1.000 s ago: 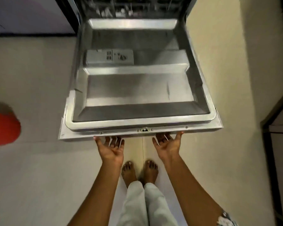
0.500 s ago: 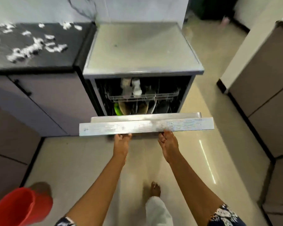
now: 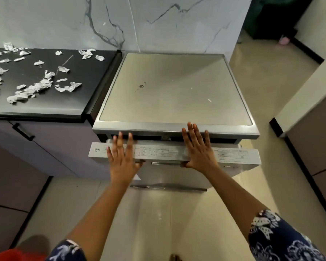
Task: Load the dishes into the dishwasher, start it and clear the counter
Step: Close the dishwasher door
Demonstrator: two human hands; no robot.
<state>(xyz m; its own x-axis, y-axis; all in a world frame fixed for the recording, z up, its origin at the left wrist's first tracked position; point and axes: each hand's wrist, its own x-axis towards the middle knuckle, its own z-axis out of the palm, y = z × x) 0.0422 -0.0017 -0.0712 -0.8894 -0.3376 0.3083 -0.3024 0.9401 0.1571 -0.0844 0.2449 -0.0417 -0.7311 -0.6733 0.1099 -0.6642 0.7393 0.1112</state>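
Note:
The steel dishwasher [image 3: 174, 87] stands against the marble wall, and its door [image 3: 233, 156] is almost upright with a narrow dark gap left under the top. My left hand [image 3: 121, 157] lies flat with spread fingers on the door's top edge at the left. My right hand [image 3: 198, 149] presses flat on the same edge further right, its fingertips reaching the dishwasher's top lip and its thumb under the edge. The dishes inside are hidden by the door.
A black counter [image 3: 51, 102] to the left carries several crumpled bits of foil or paper [image 3: 32, 89]. Purple cabinets [image 3: 36, 151] stand below it. A red bucket [image 3: 17, 256] shows at the bottom left corner. Cabinets [image 3: 312, 140] line the right side.
The door has swung up from flat open to nearly upright. My hands moved from beneath its front edge, palms up, to lying flat on its top edge.

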